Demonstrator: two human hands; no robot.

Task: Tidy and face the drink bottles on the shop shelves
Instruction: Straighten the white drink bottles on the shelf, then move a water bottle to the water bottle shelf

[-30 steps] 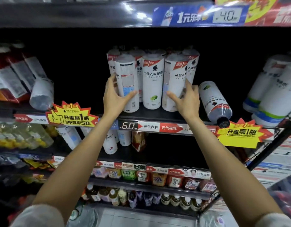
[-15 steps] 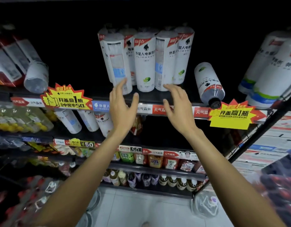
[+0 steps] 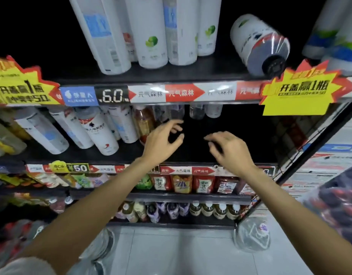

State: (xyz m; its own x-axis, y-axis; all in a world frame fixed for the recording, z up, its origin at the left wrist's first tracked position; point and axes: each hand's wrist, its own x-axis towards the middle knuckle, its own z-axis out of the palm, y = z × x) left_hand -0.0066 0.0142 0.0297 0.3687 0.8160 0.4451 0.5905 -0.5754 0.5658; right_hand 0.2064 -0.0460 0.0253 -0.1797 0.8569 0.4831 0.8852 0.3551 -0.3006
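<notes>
Several tall white bottles (image 3: 151,34) stand together on the upper shelf (image 3: 171,74). One white bottle (image 3: 259,43) lies tipped on its side to their right, cap toward me. On the shelf below, more white bottles (image 3: 97,130) lean at the left, with an amber bottle (image 3: 146,122) beside them. My left hand (image 3: 161,139) reaches into this lower shelf just right of the amber bottle, fingers spread and empty. My right hand (image 3: 228,149) hovers in the dark gap to the right, fingers curled apart, holding nothing.
Yellow starburst promo tags (image 3: 298,90) (image 3: 18,86) hang from the upper shelf's price rail (image 3: 183,92). Lower shelves hold small cartons (image 3: 181,183) and short bottles (image 3: 201,209). A black wire side frame (image 3: 310,147) bounds the right. A clear bag (image 3: 252,235) lies on the floor.
Both hands left the upper-shelf white bottles and dropped to the shelf below. The view tilted downward with them.
</notes>
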